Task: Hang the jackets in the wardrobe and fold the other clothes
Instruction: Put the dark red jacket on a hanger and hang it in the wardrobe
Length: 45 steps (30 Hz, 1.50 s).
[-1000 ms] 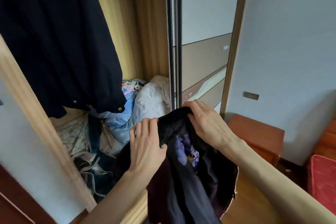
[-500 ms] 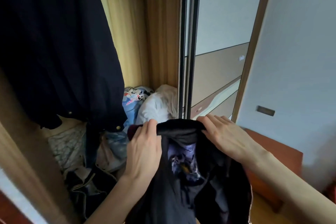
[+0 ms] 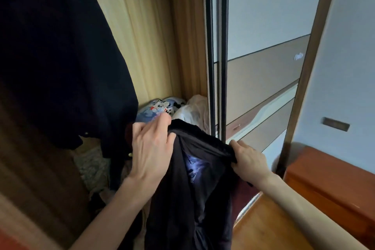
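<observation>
Pinching the top edge of a black garment (image 3: 182, 189), the fingers (image 3: 162, 123) of the left hand (image 3: 151, 154) were curled over the fabric with the thumb closing on it from below. I noted the right hand (image 3: 250, 163) gripping the same edge further right and lower, its fingers folded round a bunched fold of cloth. The edge ran taut between the two hands, sloping down to the right. The garment hung below them in front of the open wardrobe (image 3: 154, 46), showing a pale bluish print (image 3: 192, 165) on an inner layer; I could not tell what kind of garment it was.

Inside the wardrobe a dark navy coat (image 3: 60, 57) hung at left, just beside the left hand. On the wardrobe floor behind the hands lay a cartoon-printed blue cloth (image 3: 158, 107) and a white bundle (image 3: 192, 109), touching each other. The sliding door (image 3: 259, 67) stood to the right of the opening. A reddish-brown wooden cabinet (image 3: 328, 178) stood against the wall at right, beyond the right forearm.
</observation>
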Tool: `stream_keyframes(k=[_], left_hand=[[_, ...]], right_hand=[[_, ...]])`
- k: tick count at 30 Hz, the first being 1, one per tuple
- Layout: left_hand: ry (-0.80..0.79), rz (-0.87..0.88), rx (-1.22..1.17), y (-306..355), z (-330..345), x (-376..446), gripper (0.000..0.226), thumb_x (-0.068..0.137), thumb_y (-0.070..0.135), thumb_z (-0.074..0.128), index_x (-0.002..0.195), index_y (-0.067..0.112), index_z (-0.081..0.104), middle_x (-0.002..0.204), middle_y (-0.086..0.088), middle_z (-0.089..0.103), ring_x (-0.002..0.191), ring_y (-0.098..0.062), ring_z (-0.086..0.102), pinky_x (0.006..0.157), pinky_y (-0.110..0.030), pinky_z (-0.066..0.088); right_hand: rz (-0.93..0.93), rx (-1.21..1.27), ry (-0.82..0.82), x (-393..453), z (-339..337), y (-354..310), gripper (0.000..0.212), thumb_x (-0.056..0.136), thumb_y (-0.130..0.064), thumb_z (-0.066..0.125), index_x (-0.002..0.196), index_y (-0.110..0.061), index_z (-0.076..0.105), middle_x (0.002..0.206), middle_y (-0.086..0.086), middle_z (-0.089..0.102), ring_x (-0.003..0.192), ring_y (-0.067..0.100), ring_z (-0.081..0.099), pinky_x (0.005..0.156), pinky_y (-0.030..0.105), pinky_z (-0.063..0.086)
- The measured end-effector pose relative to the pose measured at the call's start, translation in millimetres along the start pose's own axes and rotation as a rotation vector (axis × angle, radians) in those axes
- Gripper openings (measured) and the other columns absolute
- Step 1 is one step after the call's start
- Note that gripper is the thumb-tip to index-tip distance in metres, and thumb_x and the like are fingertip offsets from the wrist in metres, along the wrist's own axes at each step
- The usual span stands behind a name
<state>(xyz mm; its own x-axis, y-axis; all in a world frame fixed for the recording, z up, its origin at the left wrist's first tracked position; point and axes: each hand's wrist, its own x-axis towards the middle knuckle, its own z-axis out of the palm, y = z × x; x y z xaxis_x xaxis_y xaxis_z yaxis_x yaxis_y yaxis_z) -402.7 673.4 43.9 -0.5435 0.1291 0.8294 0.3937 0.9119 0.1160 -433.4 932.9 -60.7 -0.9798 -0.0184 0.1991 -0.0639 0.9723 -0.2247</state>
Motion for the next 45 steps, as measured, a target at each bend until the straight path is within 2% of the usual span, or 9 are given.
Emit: stream_keyframes(k=[5, 11, 16, 20, 23, 28, 32, 37, 45], left_hand=[[0.033, -0.139, 0.130, -18.5, -9.4, 11.9, 0.033, 0.078, -0.001, 0.071, 0.096, 0.014, 0.048, 0.064, 0.008, 0.045, 0.057, -0.016, 0.035, 0.070, -0.035, 0.036], [0.045, -0.438, 0.177, -40.8, -14.5, 4.8, 0.007, 0.100, 0.011, 0.059, 0.104, 0.007, 0.063, 0.082, -0.010, 0.067, 0.072, -0.035, 0.064, 0.061, -0.043, 0.047], [0.053, -0.590, 0.082, -34.0, -26.5, 20.5, 0.014, 0.098, 0.023, 0.061, 0.087, 0.016, 0.058, 0.056, -0.002, 0.057, 0.055, -0.025, 0.057, 0.060, -0.044, 0.050], [-0.073, -0.245, 0.479, -26.7, -47.9, 36.9, 0.029, 0.079, 0.023, 0.087, 0.087, 0.009, 0.063, 0.053, -0.001, 0.057, 0.052, -0.033, 0.056, 0.060, -0.037, 0.045], [-0.120, -0.127, 0.549, -24.4, -53.1, 47.6, 0.033, 0.075, 0.017, 0.090, 0.086, 0.009, 0.060, 0.061, 0.000, 0.056, 0.057, -0.030, 0.059, 0.066, -0.042, 0.051], [-0.113, -0.281, 0.273, -37.2, -60.6, 45.6, 0.028, 0.090, 0.019, 0.074, 0.091, 0.025, 0.047, 0.072, 0.011, 0.057, 0.064, -0.017, 0.058, 0.060, -0.040, 0.050], [-0.147, -0.366, 0.004, -51.7, -70.0, 42.8, 0.019, 0.100, 0.024, 0.068, 0.089, 0.030, 0.054, 0.076, 0.006, 0.065, 0.065, -0.013, 0.062, 0.063, -0.032, 0.050], [-0.241, -0.330, -0.311, -66.9, -95.3, 54.8, 0.022, 0.095, 0.046, 0.069, 0.086, 0.025, 0.068, 0.080, 0.005, 0.069, 0.073, 0.000, 0.063, 0.066, -0.017, 0.048], [-0.010, -0.275, -0.020, -89.3, -118.9, 93.2, 0.039, 0.099, 0.051, 0.066, 0.075, 0.020, 0.058, 0.062, 0.011, 0.056, 0.058, -0.004, 0.052, 0.056, -0.025, 0.039]], right_hand=[[-0.208, 0.104, 0.050, 38.2, -2.1, 14.3, 0.017, 0.101, -0.031, 0.054, 0.113, -0.019, 0.052, 0.109, 0.000, 0.067, 0.100, 0.035, 0.067, 0.069, 0.040, 0.045], [-0.597, 0.140, 0.307, 80.0, -66.5, 17.1, 0.026, 0.097, -0.041, 0.063, 0.117, -0.031, 0.050, 0.089, -0.002, 0.075, 0.077, 0.032, 0.073, 0.059, 0.039, 0.050], [-0.878, 0.281, 0.102, 122.5, -123.1, 24.8, 0.033, 0.094, -0.022, 0.073, 0.116, -0.029, 0.050, 0.080, -0.027, 0.065, 0.073, -0.012, 0.061, 0.065, 0.008, 0.041], [-0.747, 0.176, 0.361, 147.7, -151.0, 38.3, 0.045, 0.081, -0.020, 0.076, 0.098, -0.032, 0.036, 0.085, -0.013, 0.047, 0.071, 0.015, 0.053, 0.058, 0.037, 0.046], [-0.719, 0.169, 0.489, 153.2, -164.0, 30.7, 0.047, 0.074, -0.023, 0.074, 0.091, -0.031, 0.031, 0.090, -0.015, 0.036, 0.076, 0.018, 0.047, 0.052, 0.033, 0.037], [-0.707, 0.405, 0.438, 166.6, -176.7, 6.5, 0.046, 0.070, -0.012, 0.075, 0.085, -0.026, 0.034, 0.077, -0.010, 0.053, 0.064, 0.007, 0.052, 0.052, 0.028, 0.027], [-0.707, 0.474, 0.435, 177.7, -186.9, -22.1, 0.044, 0.071, -0.012, 0.077, 0.082, -0.025, 0.037, 0.080, -0.029, 0.056, 0.069, 0.005, 0.054, 0.055, 0.027, 0.029], [-0.648, 0.570, 0.422, 194.9, -209.8, -51.9, 0.041, 0.071, -0.009, 0.078, 0.084, -0.023, 0.042, 0.069, -0.021, 0.058, 0.058, 0.012, 0.051, 0.057, 0.030, 0.035], [-0.694, 0.646, 0.368, 212.5, -240.8, -93.7, 0.037, 0.074, 0.000, 0.080, 0.084, -0.025, 0.055, 0.069, -0.002, 0.062, 0.056, 0.013, 0.051, 0.069, 0.038, 0.050]])
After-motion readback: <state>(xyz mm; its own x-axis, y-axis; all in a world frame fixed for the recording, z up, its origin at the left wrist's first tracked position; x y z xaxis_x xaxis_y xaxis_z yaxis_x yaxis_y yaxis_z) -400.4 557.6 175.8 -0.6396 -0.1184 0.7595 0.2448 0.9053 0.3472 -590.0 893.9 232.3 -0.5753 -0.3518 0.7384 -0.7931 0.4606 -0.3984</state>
